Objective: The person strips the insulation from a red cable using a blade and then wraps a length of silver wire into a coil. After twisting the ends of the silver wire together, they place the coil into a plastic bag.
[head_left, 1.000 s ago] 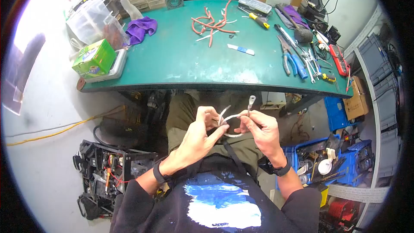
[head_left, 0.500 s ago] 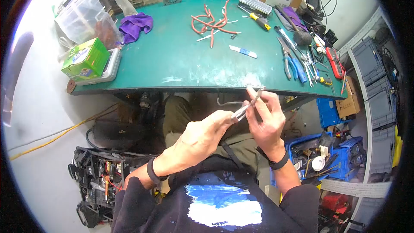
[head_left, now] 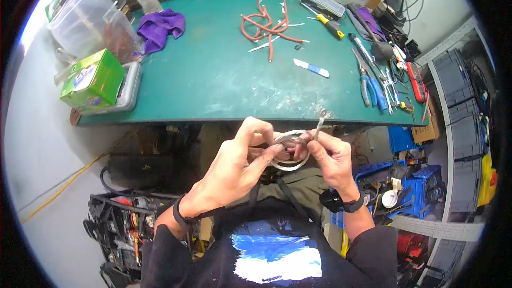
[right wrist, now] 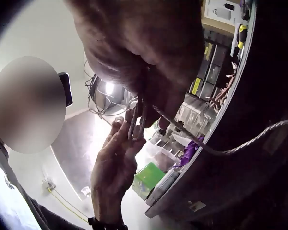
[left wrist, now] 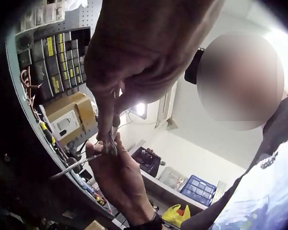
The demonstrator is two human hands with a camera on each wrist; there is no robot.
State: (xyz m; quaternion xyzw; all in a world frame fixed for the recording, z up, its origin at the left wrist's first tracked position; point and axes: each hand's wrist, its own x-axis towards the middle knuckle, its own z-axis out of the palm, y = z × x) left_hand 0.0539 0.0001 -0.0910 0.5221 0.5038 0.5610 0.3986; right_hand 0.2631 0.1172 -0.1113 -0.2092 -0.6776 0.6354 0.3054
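A silvery twisted wire cable (head_left: 290,168) is looped into a small coil above my lap, just short of the bench's front edge. My left hand (head_left: 229,165) pinches the coil's left side between thumb and fingers. On the other side my right hand (head_left: 333,161) holds the coil, thumb and forefinger closed near a metal ring terminal (head_left: 322,114) that sticks up. In the right wrist view one length of the twisted cable (right wrist: 242,147) curves away from the fingers. Parts of the coil are hidden behind the fingers.
On the green bench (head_left: 213,74) lie red cables (head_left: 264,31), a utility knife (head_left: 311,68), a yellow-black screwdriver (head_left: 330,25), blue-handled pliers (head_left: 368,82) and a red multimeter (head_left: 416,81). A green box (head_left: 93,80) and purple cloth (head_left: 160,29) sit at left. Toolboxes stand below.
The cable, a loose loop one second ago, now forms a tighter coil of overlapping turns. My hands came together and turned, then moved slightly apart. The head view has shifted a little.
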